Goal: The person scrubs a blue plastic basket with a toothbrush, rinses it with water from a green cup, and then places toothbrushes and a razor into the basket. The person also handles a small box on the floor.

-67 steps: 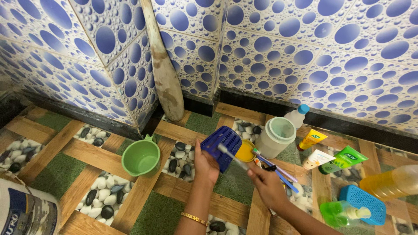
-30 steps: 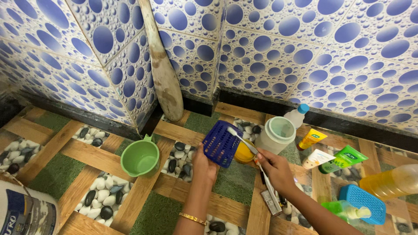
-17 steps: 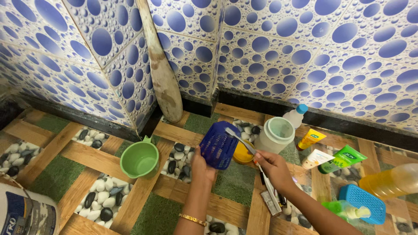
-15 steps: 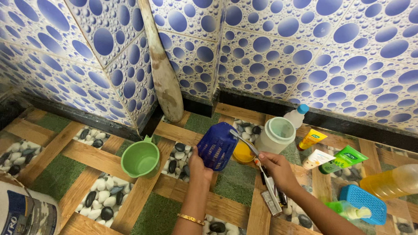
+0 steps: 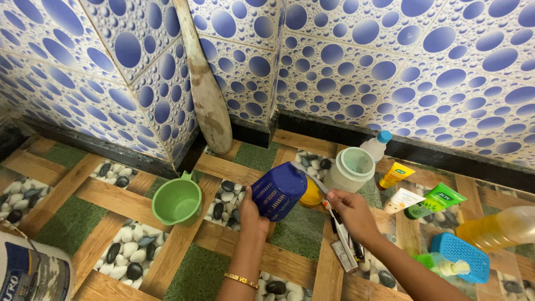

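— While tipped on its side with the mouth toward the right hand (image 5: pixel 350 214), sits the blue perforated holder (image 5: pixel 277 191) in the left hand (image 5: pixel 252 209), fingers wrapped round its base; tilted so, presumably, to let things slide in or out.
— And the right hand?
— Closed in a pinch on a toothbrush (image 5: pixel 312 179), head poking at the holder's mouth, with more slim items bunched in the same grip and hanging down over the floor (image 5: pixel 184 262).
— Held low above the patterned floor, then?
— Yes, just beside a yellow bottle (image 5: pixel 312 194) and a pale lidded jar (image 5: pixel 351 169). Green mug (image 5: pixel 177 202) well apart to the left; tubes (image 5: pixel 429 199) lying near the wall.
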